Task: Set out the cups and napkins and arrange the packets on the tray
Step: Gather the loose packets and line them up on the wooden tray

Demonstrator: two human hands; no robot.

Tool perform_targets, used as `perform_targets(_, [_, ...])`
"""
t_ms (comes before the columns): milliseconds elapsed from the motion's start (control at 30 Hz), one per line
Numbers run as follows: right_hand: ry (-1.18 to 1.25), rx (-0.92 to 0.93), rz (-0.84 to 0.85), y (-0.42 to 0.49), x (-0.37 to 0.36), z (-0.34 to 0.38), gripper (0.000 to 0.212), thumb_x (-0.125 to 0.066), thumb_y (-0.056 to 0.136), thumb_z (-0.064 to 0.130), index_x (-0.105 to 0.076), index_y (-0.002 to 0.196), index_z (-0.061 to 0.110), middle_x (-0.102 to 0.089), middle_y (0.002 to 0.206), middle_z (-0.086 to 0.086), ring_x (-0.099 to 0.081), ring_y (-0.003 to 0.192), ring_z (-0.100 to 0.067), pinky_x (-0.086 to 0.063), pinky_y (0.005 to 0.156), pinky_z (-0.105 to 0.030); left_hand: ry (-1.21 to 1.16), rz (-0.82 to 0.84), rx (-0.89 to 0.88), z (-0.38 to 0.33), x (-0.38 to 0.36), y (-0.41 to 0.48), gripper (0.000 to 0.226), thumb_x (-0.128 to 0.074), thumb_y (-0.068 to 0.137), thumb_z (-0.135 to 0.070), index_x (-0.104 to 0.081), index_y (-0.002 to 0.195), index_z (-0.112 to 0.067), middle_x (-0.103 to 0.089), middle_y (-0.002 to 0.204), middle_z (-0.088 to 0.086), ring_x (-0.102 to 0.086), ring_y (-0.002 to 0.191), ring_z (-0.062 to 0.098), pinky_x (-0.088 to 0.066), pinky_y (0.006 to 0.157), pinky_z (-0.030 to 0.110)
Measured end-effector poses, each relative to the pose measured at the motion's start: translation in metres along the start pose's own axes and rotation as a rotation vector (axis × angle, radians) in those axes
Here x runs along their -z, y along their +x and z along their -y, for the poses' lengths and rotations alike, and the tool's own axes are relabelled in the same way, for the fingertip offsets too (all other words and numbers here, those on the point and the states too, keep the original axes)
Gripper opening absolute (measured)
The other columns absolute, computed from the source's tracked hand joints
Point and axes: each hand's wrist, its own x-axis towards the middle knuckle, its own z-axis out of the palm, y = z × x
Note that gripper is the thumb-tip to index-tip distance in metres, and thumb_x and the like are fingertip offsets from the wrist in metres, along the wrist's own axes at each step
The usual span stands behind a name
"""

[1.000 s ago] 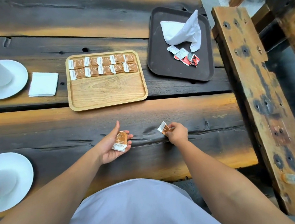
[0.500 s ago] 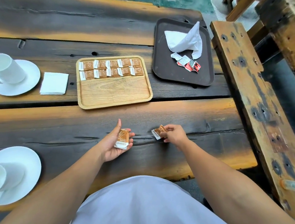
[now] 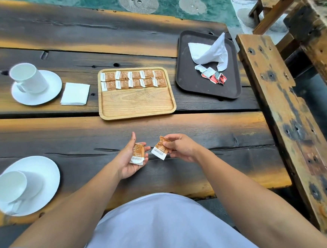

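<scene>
- The left hand [image 3: 131, 161] lies palm up, cradling one brown packet [image 3: 138, 154].
- The right hand [image 3: 181, 149] pinches another packet [image 3: 160, 148] just beside it.
- Ten packets line the wooden tray's [image 3: 137, 106] far end.

The left hand [image 3: 129, 162] holds a brown packet [image 3: 137, 153] in its palm. The right hand [image 3: 182, 147] pinches a second packet [image 3: 160, 148]. At twelve o'clock from them, a wooden tray [image 3: 137, 106] has two rows of packets [image 3: 133, 80].
</scene>
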Motion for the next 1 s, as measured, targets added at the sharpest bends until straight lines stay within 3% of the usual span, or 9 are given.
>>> perform_targets(200, [-0.15, 0.05, 0.15, -0.003, -0.036, 0.017, 0.017, -0.058, 0.097, 0.005, -0.067, 0.089, 0.018, -0.065, 0.079, -0.003, -0.05, 0.059, -0.007, -0.038, 0.048, -0.018, -0.101, 0.104, 0.047, 0.0, 0.005, -0.012, 0.072, -0.05, 0.08, -0.074, -0.066, 0.098, -0.005, -0.072, 0.086, 0.014, -0.072, 0.068, 0.021, -0.059, 0.056, 0.03])
perform_targets(300, [-0.314, 0.118, 0.155, -0.003, -0.052, 0.021, 0.02, -0.058, 0.097, 0.008, -0.067, 0.087, 0.022, -0.061, 0.072, 0.003, -0.047, 0.051, -0.002, -0.031, 0.047, -0.02, -0.144, 0.135, 0.067, 0.0, 0.006, -0.017, 0.074, -0.047, 0.081, -0.076, -0.068, 0.092, -0.006, -0.069, 0.078, 0.011, -0.067, 0.064, 0.02, -0.059, 0.058, 0.029])
perform_targets(400, [-0.483, 0.167, 0.139, -0.003, -0.062, 0.024, 0.013, -0.059, 0.097, 0.009, -0.07, 0.099, 0.015, -0.063, 0.07, 0.007, -0.051, 0.043, 0.004, -0.035, 0.042, -0.016, -0.16, 0.132, 0.062, 0.0, 0.007, -0.02, 0.077, -0.044, 0.084, -0.076, -0.066, 0.098, -0.004, -0.067, 0.078, 0.015, -0.066, 0.064, 0.022, -0.058, 0.058, 0.03])
perform_targets(533, [-0.654, 0.238, 0.096, -0.002, -0.069, 0.025, 0.017, -0.063, 0.094, 0.01, -0.072, 0.108, 0.007, -0.066, 0.077, 0.006, -0.058, 0.063, -0.003, -0.045, 0.055, -0.006, -0.152, 0.13, 0.053, 0.0, 0.008, -0.024, 0.077, -0.044, 0.084, -0.075, -0.067, 0.099, -0.003, -0.067, 0.077, 0.016, -0.066, 0.065, 0.023, -0.059, 0.057, 0.031])
perform_targets(667, [-0.767, 0.296, 0.028, 0.0, -0.074, 0.022, 0.014, -0.067, 0.092, 0.015, -0.072, 0.104, 0.012, -0.067, 0.082, -0.001, -0.06, 0.07, -0.015, -0.052, 0.075, -0.028, -0.17, 0.101, 0.047, 0.0, 0.002, -0.025, 0.071, -0.049, 0.081, -0.075, -0.069, 0.091, -0.007, -0.066, 0.073, 0.01, -0.064, 0.061, 0.018, -0.057, 0.055, 0.028])
perform_targets(767, [-0.83, 0.357, -0.072, -0.001, -0.076, 0.02, 0.019, -0.071, 0.088, 0.019, -0.069, 0.106, 0.015, -0.069, 0.09, -0.008, -0.064, 0.077, -0.021, -0.054, 0.083, -0.036, -0.157, 0.101, 0.038, -0.001, -0.004, -0.026, 0.068, -0.048, 0.078, -0.078, -0.067, 0.093, -0.014, -0.062, 0.075, 0.005, -0.059, 0.062, 0.015, -0.053, 0.054, 0.025])
perform_targets(900, [-0.842, 0.387, -0.181, -0.003, -0.077, 0.017, 0.041, -0.076, 0.085, 0.025, -0.064, 0.123, 0.02, -0.058, 0.111, -0.005, -0.056, 0.094, -0.014, -0.048, 0.088, -0.03, -0.105, 0.096, 0.052, -0.003, -0.003, -0.028, 0.076, -0.049, 0.073, -0.082, -0.062, 0.101, -0.012, -0.059, 0.079, 0.008, -0.058, 0.067, 0.017, -0.053, 0.054, 0.027])
perform_targets(1000, [-0.758, 0.304, -0.079, -0.004, -0.073, 0.017, 0.04, -0.072, 0.089, 0.024, -0.065, 0.127, 0.014, -0.065, 0.122, -0.006, -0.065, 0.104, -0.018, -0.049, 0.082, -0.018, -0.071, 0.099, 0.078, -0.004, -0.002, -0.03, 0.079, -0.053, 0.07, -0.082, -0.057, 0.102, -0.01, -0.057, 0.073, 0.008, -0.057, 0.059, 0.017, -0.052, 0.05, 0.026])
